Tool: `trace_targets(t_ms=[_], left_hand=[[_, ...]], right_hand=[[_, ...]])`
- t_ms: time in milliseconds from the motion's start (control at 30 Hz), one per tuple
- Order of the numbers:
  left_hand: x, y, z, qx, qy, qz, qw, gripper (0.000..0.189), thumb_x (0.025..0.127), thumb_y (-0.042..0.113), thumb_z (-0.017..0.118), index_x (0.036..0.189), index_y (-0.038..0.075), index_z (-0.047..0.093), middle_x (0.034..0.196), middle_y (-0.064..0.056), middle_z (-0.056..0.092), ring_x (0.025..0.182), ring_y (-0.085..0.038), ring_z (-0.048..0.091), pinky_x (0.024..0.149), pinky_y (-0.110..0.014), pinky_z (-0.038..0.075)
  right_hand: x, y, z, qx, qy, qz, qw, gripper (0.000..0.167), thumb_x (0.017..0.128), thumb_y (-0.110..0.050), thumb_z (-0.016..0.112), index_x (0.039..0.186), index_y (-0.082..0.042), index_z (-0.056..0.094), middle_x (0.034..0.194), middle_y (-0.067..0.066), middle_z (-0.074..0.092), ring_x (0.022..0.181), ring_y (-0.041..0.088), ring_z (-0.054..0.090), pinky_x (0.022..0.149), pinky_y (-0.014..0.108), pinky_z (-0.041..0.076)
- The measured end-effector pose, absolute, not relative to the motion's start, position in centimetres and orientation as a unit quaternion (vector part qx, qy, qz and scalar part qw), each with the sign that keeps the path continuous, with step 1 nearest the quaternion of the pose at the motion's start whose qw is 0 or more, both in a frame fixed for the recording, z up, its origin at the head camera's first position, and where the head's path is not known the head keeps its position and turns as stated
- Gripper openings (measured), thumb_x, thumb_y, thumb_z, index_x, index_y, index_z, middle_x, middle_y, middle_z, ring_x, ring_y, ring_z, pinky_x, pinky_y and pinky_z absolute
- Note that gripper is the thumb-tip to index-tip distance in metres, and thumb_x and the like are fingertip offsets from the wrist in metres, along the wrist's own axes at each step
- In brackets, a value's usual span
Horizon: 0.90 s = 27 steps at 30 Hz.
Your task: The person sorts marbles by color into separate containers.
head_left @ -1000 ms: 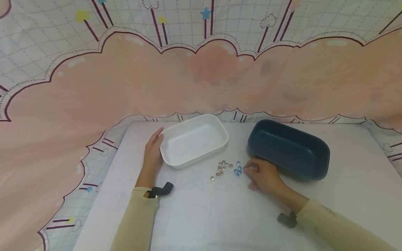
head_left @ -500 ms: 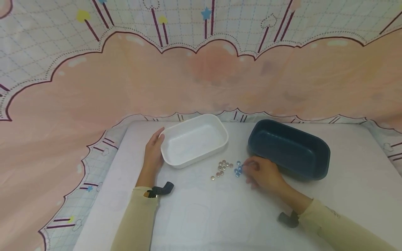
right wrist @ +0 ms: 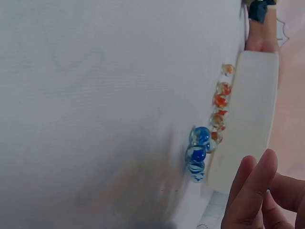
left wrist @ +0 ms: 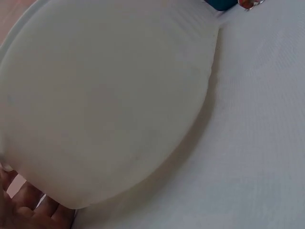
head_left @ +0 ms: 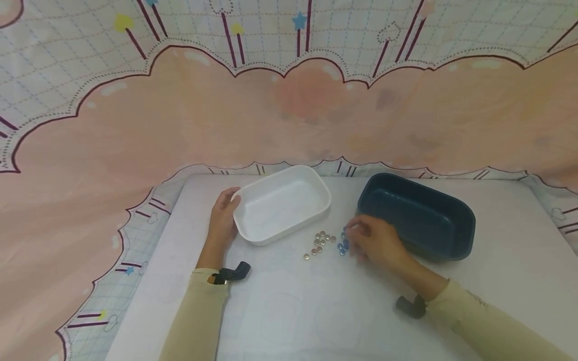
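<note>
My left hand [head_left: 221, 220] holds the left end of a white plastic tub [head_left: 284, 203], with the thumb at its rim. In the left wrist view, curled fingers [left wrist: 43, 210] show at the tub's edge. My right hand [head_left: 377, 243] is just in front of the navy tub [head_left: 417, 215], thumb and fingertips together. A speck of blue shows between them, seemingly a marble mostly hidden by the fingers. Just left of those fingertips lie several blue glass marbles [right wrist: 196, 153]. Beside these, several clear marbles with orange swirls [right wrist: 220, 100] form a loose group in front of the white tub.
All of this stands on a white-covered table [head_left: 280, 311]. Behind it hangs a patterned peach and white cloth [head_left: 217, 115], which also drapes along the left side. The navy tub stands at the back right, angled. No marbles show inside either tub.
My right hand has moved slightly up and away from the blue marbles, toward the navy tub. The left hand and white tub have shifted a little right.
</note>
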State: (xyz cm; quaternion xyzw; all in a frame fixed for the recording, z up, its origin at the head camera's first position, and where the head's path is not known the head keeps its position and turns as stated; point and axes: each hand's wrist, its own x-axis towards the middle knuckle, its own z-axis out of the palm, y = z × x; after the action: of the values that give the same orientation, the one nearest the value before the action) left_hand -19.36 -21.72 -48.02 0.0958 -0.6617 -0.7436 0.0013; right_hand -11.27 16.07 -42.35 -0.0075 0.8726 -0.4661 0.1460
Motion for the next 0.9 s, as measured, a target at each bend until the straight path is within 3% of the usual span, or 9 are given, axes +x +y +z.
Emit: trace_targets(t_ms=[167, 433, 700, 900], left_hand=[[-19.3, -21.7, -48.2, 0.086, -0.678, -0.73, -0.009, 0.043, 0.107, 0.025, 0.053, 0.148, 0.014, 0.047, 0.157, -0.001, 0.048, 0.139, -0.023, 0.053, 0.104, -0.028, 0.052], [-19.1, -21.7, -48.0, 0.055, -0.712, -0.7, -0.021, 0.045, 0.107, 0.028, 0.051, 0.152, 0.023, 0.048, 0.162, 0.007, 0.041, 0.147, -0.019, 0.043, 0.118, -0.042, 0.04], [-18.8, -21.5, -48.1, 0.048, -0.734, -0.677, -0.027, 0.043, 0.106, 0.03, 0.053, 0.15, 0.029, 0.051, 0.159, 0.007, 0.046, 0.144, -0.018, 0.047, 0.117, -0.041, 0.042], [-18.4, -21.5, -48.0, 0.039, -0.743, -0.668, -0.024, 0.044, 0.107, 0.03, 0.052, 0.151, 0.028, 0.05, 0.159, 0.005, 0.046, 0.143, -0.02, 0.049, 0.116, -0.041, 0.043]], right_hand=[[-11.8, 15.6, -42.1, -0.013, 0.874, -0.466, 0.136, 0.018, 0.102, -0.027, 0.063, 0.117, -0.017, 0.066, 0.086, 0.007, 0.07, 0.069, 0.022, 0.067, 0.061, 0.035, 0.058], [-13.2, 14.8, -41.5, -0.018, 0.871, -0.473, 0.131, 0.022, 0.102, -0.03, 0.063, 0.121, -0.019, 0.066, 0.095, 0.007, 0.072, 0.081, 0.022, 0.07, 0.067, 0.033, 0.06], [-14.0, 14.0, -40.7, -0.026, 0.866, -0.484, 0.125, 0.022, 0.102, -0.032, 0.064, 0.12, -0.021, 0.066, 0.105, 0.012, 0.072, 0.088, 0.031, 0.071, 0.071, 0.038, 0.062], [-14.8, 13.0, -40.1, -0.035, 0.865, -0.485, 0.122, 0.023, 0.101, -0.033, 0.065, 0.121, -0.022, 0.067, 0.112, 0.009, 0.073, 0.098, 0.029, 0.072, 0.077, 0.037, 0.062]])
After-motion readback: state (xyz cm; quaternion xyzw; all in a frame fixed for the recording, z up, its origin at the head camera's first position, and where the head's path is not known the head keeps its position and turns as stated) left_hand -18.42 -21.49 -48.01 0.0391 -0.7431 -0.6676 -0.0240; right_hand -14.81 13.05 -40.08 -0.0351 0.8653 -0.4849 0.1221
